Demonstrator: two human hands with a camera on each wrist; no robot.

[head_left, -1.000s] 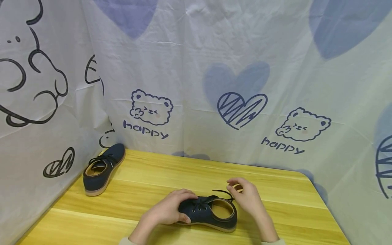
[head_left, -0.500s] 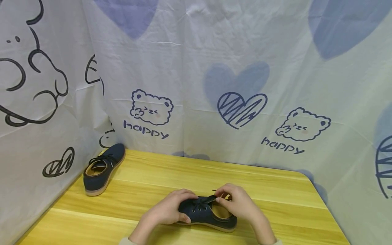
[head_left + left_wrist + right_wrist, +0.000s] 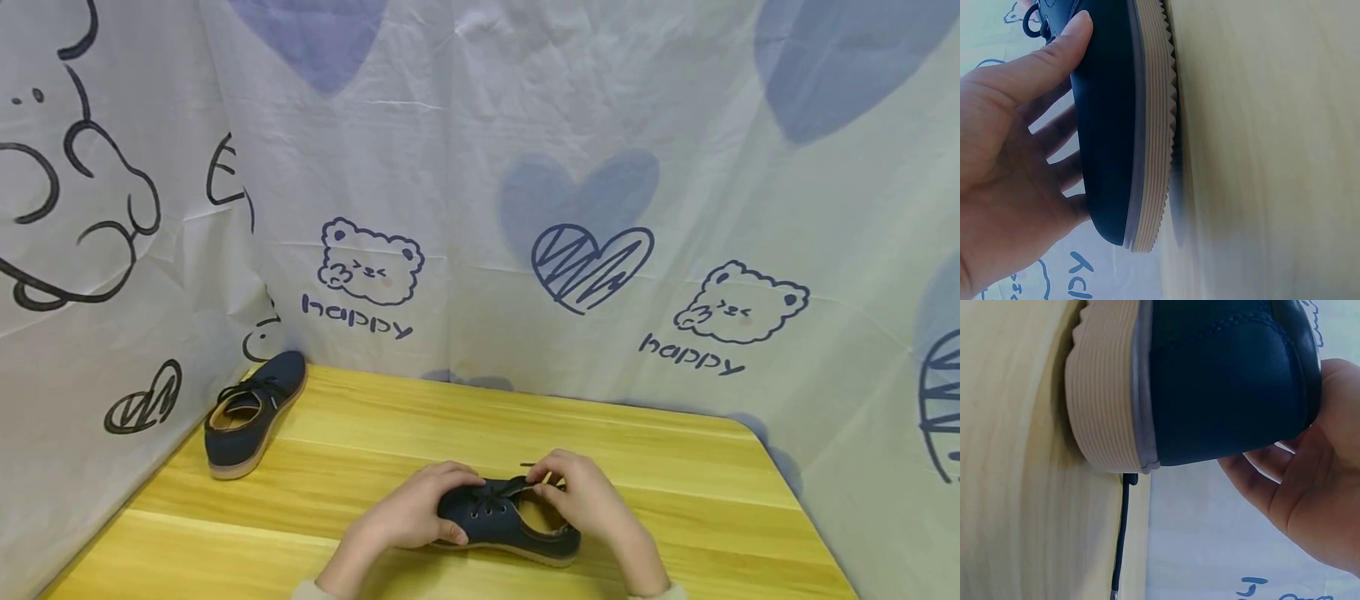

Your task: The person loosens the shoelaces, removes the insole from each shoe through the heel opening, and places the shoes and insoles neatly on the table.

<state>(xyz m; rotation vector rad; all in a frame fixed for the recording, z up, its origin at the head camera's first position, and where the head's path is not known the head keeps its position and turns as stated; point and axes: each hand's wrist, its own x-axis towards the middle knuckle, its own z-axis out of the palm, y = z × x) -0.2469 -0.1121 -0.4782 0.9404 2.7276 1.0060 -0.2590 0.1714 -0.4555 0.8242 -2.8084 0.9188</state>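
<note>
A navy lace-up shoe (image 3: 498, 527) with a tan sole stands on the table, toe to the left. Over its toe my left hand (image 3: 420, 504) lies, gripping it with the thumb on the near side and the fingers across the far side. In the left wrist view the toe (image 3: 1107, 144) sits between thumb and fingers. My right hand (image 3: 588, 493) reaches across the shoe's opening and pinches the tongue (image 3: 516, 485) between thumb and forefinger. A black lace (image 3: 1121, 537) lies on the table behind the heel (image 3: 1222, 394), mostly hidden by the right hand in the head view.
A matching navy shoe (image 3: 255, 417) with tied laces stands at the table's far left, beside the hanging cloth. White cloth (image 3: 480, 167) printed with hearts and bears encloses the back and sides of the yellow wood-grain table (image 3: 390, 425).
My right hand has moved left and slightly down from the loose lace to the shoe's tongue, which it has taken hold of. The left hand and the shoe have stayed in place.
</note>
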